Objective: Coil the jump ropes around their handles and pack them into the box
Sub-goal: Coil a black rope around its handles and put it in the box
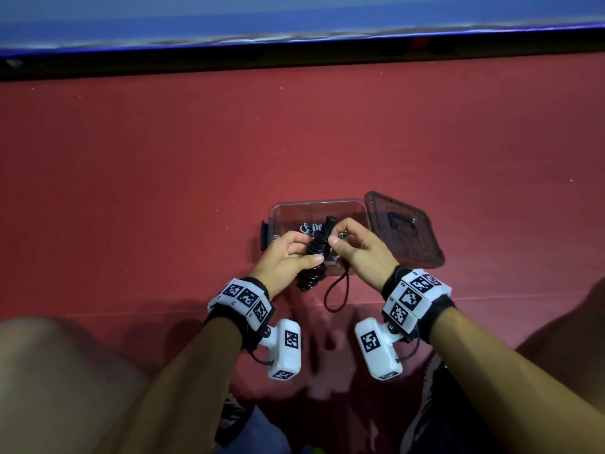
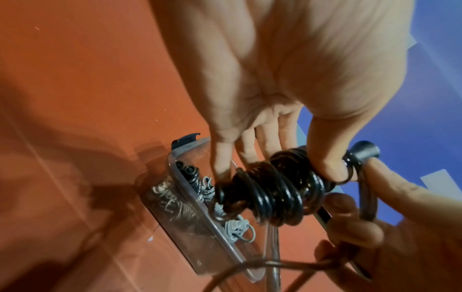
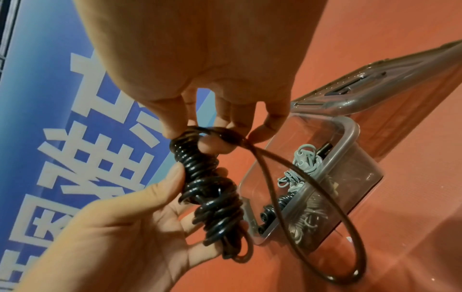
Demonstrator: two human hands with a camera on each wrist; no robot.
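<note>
A black jump rope (image 1: 316, 253) is wound in tight coils round its handles, held just above the near edge of the clear plastic box (image 1: 327, 207). My left hand (image 1: 288, 257) grips the coiled bundle (image 2: 272, 189) round its middle. My right hand (image 1: 353, 244) pinches the rope at the bundle's top end (image 3: 225, 136), near the handle tip (image 2: 365, 148). A loose loop of rope (image 1: 335, 294) hangs below the hands (image 3: 325, 217). Inside the box lie a grey coiled rope (image 3: 302, 158) and a black one (image 3: 280, 201).
The box's tinted lid (image 1: 406, 231) lies open, leaning to the right of the box. A black latch (image 1: 263, 235) sticks out on the box's left side. Everything sits on a red floor (image 1: 163, 191); a blue banner (image 1: 294, 18) runs along the far edge.
</note>
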